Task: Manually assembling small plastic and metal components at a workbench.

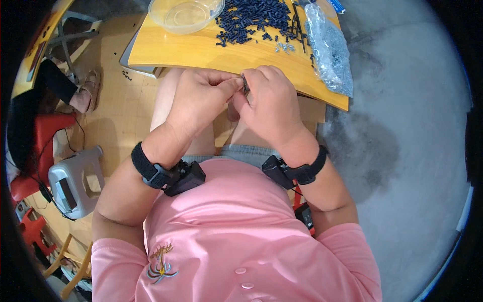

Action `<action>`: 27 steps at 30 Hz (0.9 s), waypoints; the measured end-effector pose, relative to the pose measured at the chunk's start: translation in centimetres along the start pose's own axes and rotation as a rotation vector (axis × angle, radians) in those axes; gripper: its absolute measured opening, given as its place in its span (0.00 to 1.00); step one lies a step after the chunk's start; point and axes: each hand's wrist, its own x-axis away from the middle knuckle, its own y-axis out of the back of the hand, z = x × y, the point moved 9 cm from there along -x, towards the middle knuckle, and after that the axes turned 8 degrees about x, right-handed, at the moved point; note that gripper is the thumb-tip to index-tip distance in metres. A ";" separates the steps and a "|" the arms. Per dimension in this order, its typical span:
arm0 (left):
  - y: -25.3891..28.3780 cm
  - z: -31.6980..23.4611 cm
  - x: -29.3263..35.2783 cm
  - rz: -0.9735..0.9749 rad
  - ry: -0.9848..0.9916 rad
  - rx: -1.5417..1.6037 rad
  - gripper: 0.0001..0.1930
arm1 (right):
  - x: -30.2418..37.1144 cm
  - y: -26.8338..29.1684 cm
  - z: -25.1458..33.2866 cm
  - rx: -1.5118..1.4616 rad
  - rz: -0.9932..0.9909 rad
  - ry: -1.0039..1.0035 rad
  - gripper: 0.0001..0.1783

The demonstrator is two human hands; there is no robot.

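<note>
My left hand [204, 98] and my right hand [269, 103] meet just off the near edge of the yellow table, above my lap. Between the fingertips of both sits a small dark part [245, 83]; most of it is covered by my fingers, so its exact kind does not show. Both hands are closed in a pinch on it. Beyond them a heap of small dark blue plastic parts [251, 17] is spread on the table. A few small silvery pieces [285, 47] lie at the heap's near right side.
The yellow table [201, 53] carries a clear plastic bowl [186, 17] at the left and a clear bag of small greyish pieces [329, 55] at the right. Dark thin rods [300, 25] lie beside the bag. On the left floor stand a grey case [75, 181] and a red stool [48, 136], near another person's foot [83, 100].
</note>
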 end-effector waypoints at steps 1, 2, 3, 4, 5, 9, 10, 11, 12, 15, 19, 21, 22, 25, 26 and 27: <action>0.0 -0.1 0.1 -0.005 -0.009 0.036 0.08 | -0.1 -0.3 -0.3 -0.022 0.045 -0.011 0.09; -0.1 -0.3 0.1 -0.010 -0.018 0.072 0.08 | -0.2 -0.5 -0.6 -0.044 0.089 -0.023 0.09; -0.2 -0.5 0.3 0.000 -0.018 0.065 0.08 | -0.4 -0.1 -0.5 -0.042 0.082 -0.032 0.09; -0.2 -0.7 0.4 -0.024 -0.008 0.029 0.08 | -0.6 0.2 -0.1 -0.012 0.118 0.002 0.09; -0.2 -0.9 0.3 -0.048 0.001 -0.008 0.08 | -0.7 0.3 0.2 0.018 0.153 0.034 0.09; 0.1 -0.4 -0.3 -0.025 -0.060 -0.110 0.08 | -0.5 0.4 0.2 0.066 0.171 0.108 0.08; 0.1 -0.1 -0.4 -0.030 -0.007 -0.074 0.08 | -0.6 0.7 0.2 0.053 0.130 0.125 0.07; 0.0 0.2 -0.4 -0.037 0.046 -0.038 0.08 | -0.6 1.0 0.2 0.041 0.088 0.144 0.07; -0.3 0.0 -0.5 -0.019 0.047 -0.047 0.08 | -0.7 0.9 -0.1 0.049 0.081 0.128 0.07; -0.1 -0.3 -0.6 -0.064 0.064 -0.032 0.08 | -0.8 1.1 0.4 0.092 0.041 0.166 0.07; 0.2 -1.0 -0.7 -0.068 0.051 -0.075 0.08 | -0.9 0.4 1.0 0.158 0.074 0.151 0.07; 0.2 -1.4 -0.4 -0.066 0.050 -0.058 0.08 | -1.0 0.5 1.0 0.166 0.054 0.122 0.06; 0.2 -1.6 -0.2 -0.050 0.036 -0.048 0.09 | -1.0 0.8 1.1 0.139 0.010 0.115 0.07; 0.2 -2.0 0.1 0.014 0.033 0.016 0.09 | -0.9 1.7 1.1 0.083 -0.051 0.133 0.07; 0.0 -2.0 0.2 0.065 0.047 0.069 0.10 | -0.9 2.2 1.1 0.056 -0.068 0.155 0.08; 0.3 -2.1 0.2 0.059 0.046 0.070 0.10 | -0.9 2.7 1.0 0.052 -0.068 0.160 0.08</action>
